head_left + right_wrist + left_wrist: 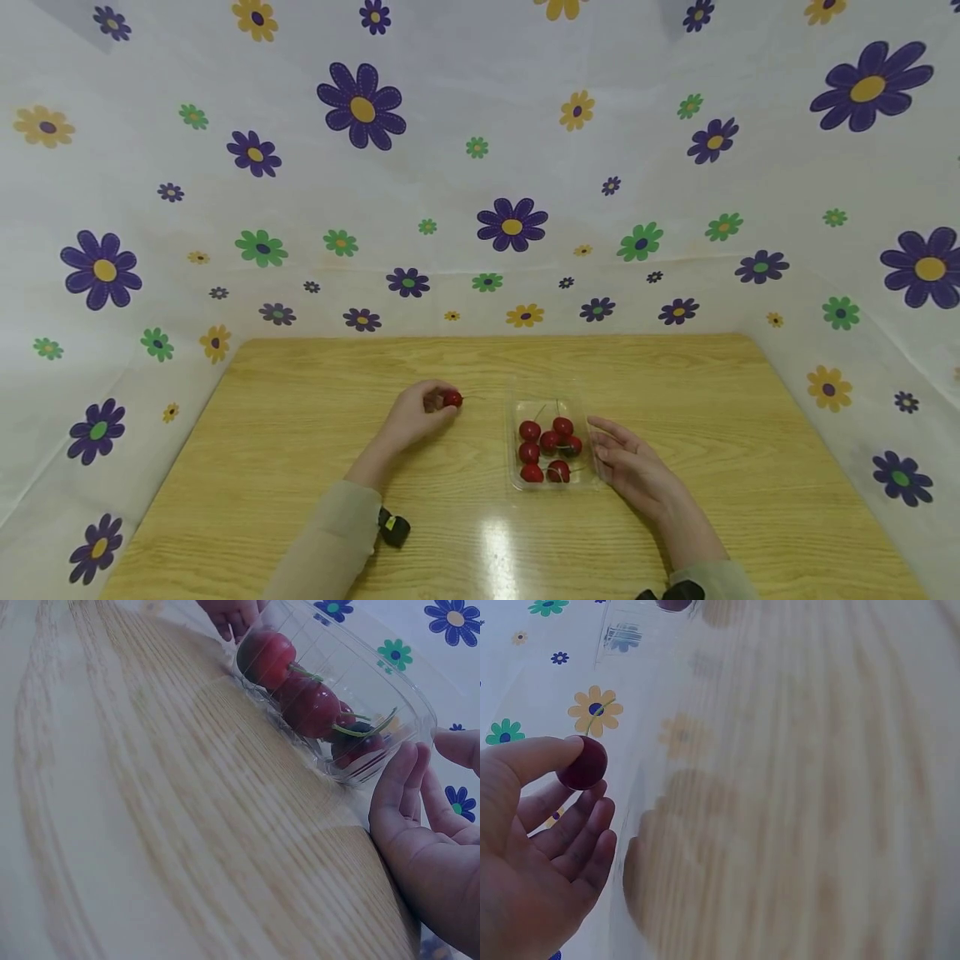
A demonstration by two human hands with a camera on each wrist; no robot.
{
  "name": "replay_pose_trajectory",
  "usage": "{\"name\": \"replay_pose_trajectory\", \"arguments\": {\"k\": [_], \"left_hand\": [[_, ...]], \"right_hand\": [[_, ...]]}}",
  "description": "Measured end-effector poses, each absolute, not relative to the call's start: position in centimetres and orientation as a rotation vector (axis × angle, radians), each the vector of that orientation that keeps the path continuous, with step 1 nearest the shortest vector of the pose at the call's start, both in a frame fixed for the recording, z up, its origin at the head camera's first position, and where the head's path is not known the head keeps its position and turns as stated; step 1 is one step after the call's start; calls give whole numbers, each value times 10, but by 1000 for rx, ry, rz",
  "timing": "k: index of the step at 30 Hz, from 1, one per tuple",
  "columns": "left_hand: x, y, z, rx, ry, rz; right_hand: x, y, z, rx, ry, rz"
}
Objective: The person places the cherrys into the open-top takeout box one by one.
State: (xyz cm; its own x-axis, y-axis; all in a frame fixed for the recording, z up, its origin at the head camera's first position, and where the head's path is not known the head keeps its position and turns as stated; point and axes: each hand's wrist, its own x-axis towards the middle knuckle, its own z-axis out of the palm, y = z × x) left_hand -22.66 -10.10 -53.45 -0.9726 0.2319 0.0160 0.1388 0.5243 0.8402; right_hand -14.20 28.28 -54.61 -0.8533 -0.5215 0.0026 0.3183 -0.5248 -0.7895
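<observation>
My left hand (422,412) pinches a dark red cherry (452,398) between thumb and fingers, low over the table to the left of a clear plastic container. In the left wrist view the cherry (583,763) shows its thin green stem pointing up, with the other fingers loosely bent below. Several cherries (529,431) with stems lie inside the clear container (515,477). At the container's right wall is my right hand (637,471), its fingers extended and fingertips right at the plastic. The right wrist view shows these fingers (397,787) beside the container's end.
A light wooden table (300,467) carries the container near its middle. Behind and on both sides hangs a white cloth (435,183) printed with purple, yellow and green flowers. Light glares off the table in front of the container.
</observation>
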Motion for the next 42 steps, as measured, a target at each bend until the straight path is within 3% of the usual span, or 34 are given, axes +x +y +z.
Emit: {"name": "replay_pose_trajectory", "arguments": {"k": [42], "left_hand": [[-218, -30, -518, 692, 2596, 1607]], "right_hand": [[-143, 282, -547, -324, 1217, -2341]]}}
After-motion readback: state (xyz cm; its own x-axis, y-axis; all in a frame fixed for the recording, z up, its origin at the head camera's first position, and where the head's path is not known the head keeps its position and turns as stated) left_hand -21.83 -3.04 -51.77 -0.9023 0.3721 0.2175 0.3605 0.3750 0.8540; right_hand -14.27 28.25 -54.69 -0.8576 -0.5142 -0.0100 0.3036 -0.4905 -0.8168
